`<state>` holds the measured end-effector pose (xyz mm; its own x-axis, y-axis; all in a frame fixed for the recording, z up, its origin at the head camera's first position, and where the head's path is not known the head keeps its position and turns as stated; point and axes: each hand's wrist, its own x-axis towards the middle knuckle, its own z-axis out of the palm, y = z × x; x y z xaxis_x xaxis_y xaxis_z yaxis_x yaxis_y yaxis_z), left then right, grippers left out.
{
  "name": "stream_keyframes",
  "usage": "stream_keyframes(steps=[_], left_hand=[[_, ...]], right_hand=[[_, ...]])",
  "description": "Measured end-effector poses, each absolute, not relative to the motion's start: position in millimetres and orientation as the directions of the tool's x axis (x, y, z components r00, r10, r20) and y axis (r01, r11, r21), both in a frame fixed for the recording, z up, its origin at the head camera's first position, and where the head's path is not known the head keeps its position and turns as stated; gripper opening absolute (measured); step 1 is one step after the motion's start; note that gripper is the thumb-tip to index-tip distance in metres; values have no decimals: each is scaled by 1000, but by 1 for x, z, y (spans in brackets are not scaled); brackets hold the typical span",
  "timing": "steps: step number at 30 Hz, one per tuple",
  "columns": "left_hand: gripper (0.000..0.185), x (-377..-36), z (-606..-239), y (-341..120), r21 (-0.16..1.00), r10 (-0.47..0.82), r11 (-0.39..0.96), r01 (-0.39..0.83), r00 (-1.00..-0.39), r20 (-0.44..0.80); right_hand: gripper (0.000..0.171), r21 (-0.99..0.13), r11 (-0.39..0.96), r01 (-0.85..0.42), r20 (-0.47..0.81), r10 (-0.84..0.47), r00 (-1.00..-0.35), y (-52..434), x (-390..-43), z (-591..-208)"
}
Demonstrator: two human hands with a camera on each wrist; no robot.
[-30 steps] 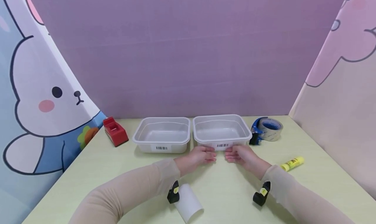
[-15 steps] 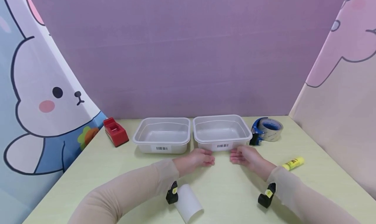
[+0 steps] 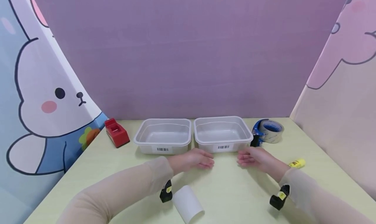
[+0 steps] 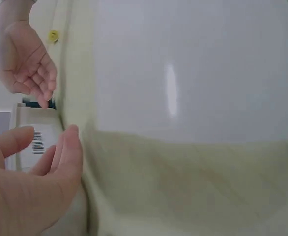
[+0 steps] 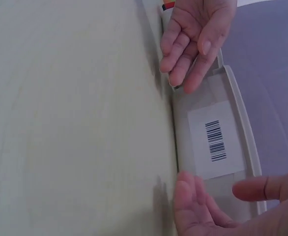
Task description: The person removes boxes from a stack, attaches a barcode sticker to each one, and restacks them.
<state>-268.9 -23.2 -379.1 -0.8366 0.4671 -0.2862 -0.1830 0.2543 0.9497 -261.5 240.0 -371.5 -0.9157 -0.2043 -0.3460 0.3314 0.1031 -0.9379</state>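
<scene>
Two white plastic tubs stand side by side at the back of the table. On the front of the right tub (image 3: 211,148) is a white barcode label (image 5: 216,141). My left hand (image 3: 192,160) lies just before that tub's left front corner, fingers extended and slightly bent, holding nothing. Near its right front corner is my right hand (image 3: 259,159), palm turned inward, fingers relaxed with nothing in them. A gap separates the two hands, and the label shows between them. The left tub (image 3: 178,149) carries a similar barcode label (image 3: 162,149).
A curled white sheet (image 3: 188,202) lies in front, beside the left wrist camera. Right of the tubs sits a blue tape dispenser (image 3: 258,132) with a clear roll. A yellow glue stick (image 3: 298,163) is partly behind the right forearm. At back left is a red tape dispenser (image 3: 117,132).
My right hand has drawn away to the right along the tub's front, and my left hand has shifted slightly left. The gap between them is wider. Both tubs remain in place.
</scene>
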Motion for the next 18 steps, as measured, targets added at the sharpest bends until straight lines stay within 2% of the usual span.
stream_keyframes(steps=[7,11,18], left_hand=[[41,-264,-361,-40,957,552,257,-134,-792,-259],[42,-261,-353,-57,968,586,227,-108,-779,-224],[43,-265,-339,-85,985,486,170,-1,-870,-85]], right_hand=[[30,-950,168,263,-306,-333,-892,242,-259,-345],[32,-963,171,208,-257,-354,-899,243,-262,-329],[45,-965,255,67,-150,-322,-935,246,-267,-309]])
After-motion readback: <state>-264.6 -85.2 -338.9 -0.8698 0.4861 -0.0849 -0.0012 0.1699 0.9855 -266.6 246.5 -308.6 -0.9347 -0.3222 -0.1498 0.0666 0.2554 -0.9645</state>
